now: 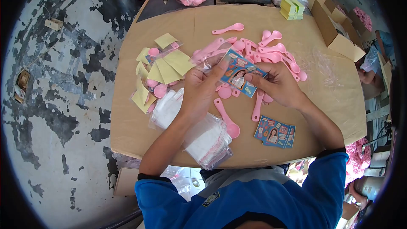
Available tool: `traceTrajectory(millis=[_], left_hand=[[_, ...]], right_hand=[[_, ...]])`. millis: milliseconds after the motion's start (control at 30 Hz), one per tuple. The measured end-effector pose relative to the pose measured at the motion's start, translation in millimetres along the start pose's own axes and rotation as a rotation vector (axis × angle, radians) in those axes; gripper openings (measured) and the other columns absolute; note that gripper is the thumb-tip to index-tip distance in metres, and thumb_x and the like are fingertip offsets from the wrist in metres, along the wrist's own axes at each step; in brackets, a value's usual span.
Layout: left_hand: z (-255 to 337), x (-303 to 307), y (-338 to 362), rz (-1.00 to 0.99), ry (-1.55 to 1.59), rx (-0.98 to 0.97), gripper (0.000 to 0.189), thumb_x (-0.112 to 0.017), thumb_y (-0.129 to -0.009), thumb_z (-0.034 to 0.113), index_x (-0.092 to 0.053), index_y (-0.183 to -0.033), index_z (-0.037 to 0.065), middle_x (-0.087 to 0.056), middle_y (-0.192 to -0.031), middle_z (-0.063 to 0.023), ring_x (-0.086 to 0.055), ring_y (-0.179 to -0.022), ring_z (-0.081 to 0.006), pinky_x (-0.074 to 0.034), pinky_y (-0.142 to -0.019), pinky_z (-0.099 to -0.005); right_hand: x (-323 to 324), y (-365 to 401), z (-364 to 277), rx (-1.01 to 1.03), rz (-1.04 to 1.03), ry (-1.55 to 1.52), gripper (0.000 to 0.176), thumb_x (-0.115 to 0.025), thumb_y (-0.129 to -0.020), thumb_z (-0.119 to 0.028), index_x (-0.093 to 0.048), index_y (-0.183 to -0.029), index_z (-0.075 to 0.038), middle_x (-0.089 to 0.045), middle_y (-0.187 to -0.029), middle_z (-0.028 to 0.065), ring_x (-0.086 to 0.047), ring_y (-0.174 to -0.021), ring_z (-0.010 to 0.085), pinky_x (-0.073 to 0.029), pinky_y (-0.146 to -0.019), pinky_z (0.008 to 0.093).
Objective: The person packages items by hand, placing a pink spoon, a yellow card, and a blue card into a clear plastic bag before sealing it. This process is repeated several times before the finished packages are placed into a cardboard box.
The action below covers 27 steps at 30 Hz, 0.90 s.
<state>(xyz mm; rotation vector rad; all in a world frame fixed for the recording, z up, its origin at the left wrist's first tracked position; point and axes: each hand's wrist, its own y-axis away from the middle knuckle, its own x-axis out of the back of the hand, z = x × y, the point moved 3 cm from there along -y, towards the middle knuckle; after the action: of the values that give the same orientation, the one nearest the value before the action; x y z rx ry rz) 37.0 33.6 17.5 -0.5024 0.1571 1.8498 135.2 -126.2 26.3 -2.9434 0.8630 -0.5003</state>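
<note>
Left hand (200, 88) and right hand (283, 85) both pinch a card (238, 71) at the centre of the frame, thumbs on its printed face. Spoons (273, 49) lie heaped beyond, upper centre. Packets (176, 62) lie left of centre; clear bags (207, 140), lower centre; spare cards (271, 132), lower right of centre.

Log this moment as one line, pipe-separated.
left hand: holding blue printed card | right hand: gripping same card | pink spoons: loose pile beyond hands | spare cards: below hands in view
</note>
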Motion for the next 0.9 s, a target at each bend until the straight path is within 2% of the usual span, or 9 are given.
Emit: traceTrajectory(millis=[233,333,433,500,633,667,767,800,900], left_hand=[[-4.7,-3.0,-1.5,0.01,0.006,0.032,0.031,-0.059,-0.096,0.017,-0.061,-0.119,-0.003,-0.068,-0.104,-0.0074,-0.063,-0.091,-0.0086,-0.053,-0.078,-0.0243],[-10.1,-1.3,2.1,-0.041,-0.358,0.025,0.03,-0.056,-0.096,0.014,-0.058,-0.122,-0.002,-0.066,-0.109,-0.0108,-0.066,-0.097,-0.0158,-0.054,-0.088,-0.0301],[-13.0,-2.1,3.5,-0.151,-0.211,0.106,0.042,-0.061,-0.093,0.011,-0.05,-0.132,0.001,-0.062,-0.118,-0.0112,-0.062,-0.104,-0.0159,-0.053,-0.09,-0.0328],[-4.1,-13.4,4.9,-0.187,-0.238,-0.072,0.047,-0.056,-0.096,0.019,-0.042,-0.138,0.002,-0.058,-0.125,-0.0124,-0.059,-0.111,-0.0184,-0.052,-0.092,-0.0364],[5.3,-13.1,0.8,-0.164,0.088,-0.064,0.055,-0.038,-0.101,0.037,-0.029,-0.145,0.004,-0.049,-0.136,-0.0147,-0.053,-0.123,-0.0239,-0.05,-0.096,-0.0422],[3.5,-13.4,-0.1,-0.123,0.011,-0.068,0.059,-0.023,-0.102,0.044,-0.03,-0.143,0.002,-0.049,-0.137,-0.0155,-0.053,-0.123,-0.027,-0.05,-0.097,-0.0427],[2.1,-5.9,2.7,-0.18,0.194,-0.01,0.048,-0.038,-0.103,0.028,-0.034,-0.141,-0.001,-0.051,-0.134,-0.0141,-0.053,-0.122,-0.0227,-0.047,-0.099,-0.0373],[-1.4,-4.0,4.1,-0.144,0.195,-0.014,0.045,-0.051,-0.1,0.024,-0.041,-0.137,0.001,-0.056,-0.127,-0.0089,-0.057,-0.113,-0.0181,-0.05,-0.092,-0.0319],[-5.3,-9.7,19.2,-0.201,-0.141,-0.07,0.046,-0.068,-0.09,0.018,-0.05,-0.13,0.004,-0.06,-0.117,-0.0035,-0.059,-0.101,-0.0116,-0.051,-0.082,-0.0261]], right_hand=[[-1.3,0.5,-4.2,-0.016,0.063,-0.049,0.024,-0.061,-0.094,-0.019,-0.068,-0.109,-0.002,-0.062,-0.074,-0.0035,-0.048,-0.057,0.0,-0.039,-0.049,0.0183],[-2.1,1.3,-1.4,0.002,0.04,-0.115,0.022,-0.059,-0.094,-0.014,-0.067,-0.111,-0.002,-0.063,-0.075,-0.0031,-0.049,-0.058,0.0002,-0.04,-0.05,0.0176],[-0.8,2.2,-4.0,-0.02,0.012,-0.123,0.023,-0.059,-0.093,-0.012,-0.066,-0.112,-0.002,-0.064,-0.078,-0.0028,-0.052,-0.061,0.0001,-0.041,-0.052,0.0174],[0.2,-0.2,4.2,-0.002,-0.013,-0.121,0.023,-0.06,-0.092,-0.013,-0.066,-0.112,-0.001,-0.064,-0.08,-0.0026,-0.053,-0.064,0.0007,-0.043,-0.054,0.0186],[-5.4,-2.4,11.7,0.055,0.064,-0.142,0.025,-0.062,-0.092,-0.014,-0.065,-0.112,0.0,-0.065,-0.084,-0.0019,-0.056,-0.069,0.0021,-0.047,-0.06,0.0211],[-7.3,-2.8,10.3,0.067,0.065,-0.186,0.024,-0.062,-0.092,-0.014,-0.065,-0.111,0.0,-0.065,-0.085,-0.0017,-0.057,-0.07,0.0023,-0.047,-0.061,0.0215],[-9.5,-4.3,4.1,0.056,0.048,-0.271,0.023,-0.063,-0.092,-0.015,-0.066,-0.108,0.0,-0.065,-0.086,-0.0013,-0.057,-0.071,0.0026,-0.047,-0.063,0.0221],[-8.1,-3.3,1.2,0.018,0.031,-0.271,0.022,-0.063,-0.092,-0.016,-0.066,-0.107,0.0,-0.065,-0.086,-0.0013,-0.057,-0.071,0.0024,-0.047,-0.062,0.0219],[-10.1,2.7,-3.5,-0.066,0.021,-0.269,0.019,-0.064,-0.092,-0.017,-0.067,-0.102,0.0,-0.064,-0.084,-0.0012,-0.055,-0.071,0.0021,-0.046,-0.061,0.0213]])
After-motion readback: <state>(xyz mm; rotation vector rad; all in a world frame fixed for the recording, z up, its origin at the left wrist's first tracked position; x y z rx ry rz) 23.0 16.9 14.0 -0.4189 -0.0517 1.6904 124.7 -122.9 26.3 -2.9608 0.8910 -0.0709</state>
